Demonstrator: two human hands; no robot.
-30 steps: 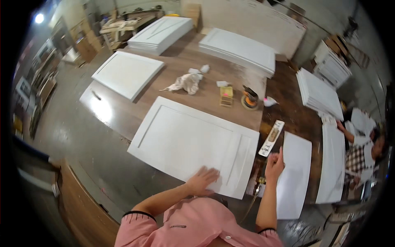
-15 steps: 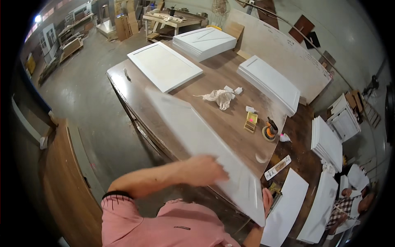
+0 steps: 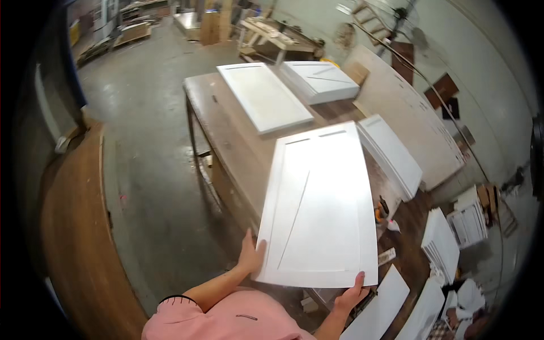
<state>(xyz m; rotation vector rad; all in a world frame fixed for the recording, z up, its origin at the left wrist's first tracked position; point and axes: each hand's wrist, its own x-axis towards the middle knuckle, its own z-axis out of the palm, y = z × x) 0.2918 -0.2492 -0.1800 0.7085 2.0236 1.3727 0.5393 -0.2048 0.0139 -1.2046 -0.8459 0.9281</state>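
Observation:
I hold a large white cabinet door (image 3: 326, 221) with a raised frame and a long diagonal line across its recessed middle. My left hand (image 3: 251, 256) is closed on its left edge near the lower corner. At the lower right corner, my right hand (image 3: 351, 294) grips it with the thumb on the front face. The door hangs tilted over the brown worktable (image 3: 226, 122), hiding much of the table's middle. Beyond it a white framed panel (image 3: 269, 99) lies flat. An orange and black sander (image 3: 381, 209) shows partly past the door's right edge.
White door stacks (image 3: 320, 82) stand at the table's far end and along its right side (image 3: 391, 156). White panels (image 3: 378, 306) lie at lower right, near another person partly visible at the rim. A brown board (image 3: 73, 226) stands at left; a workbench (image 3: 277, 37) stands farther back.
The door has turned from a steep, edge-on slant to face me broadly. My left hand has gone from across its face to its left edge. The view has shifted too.

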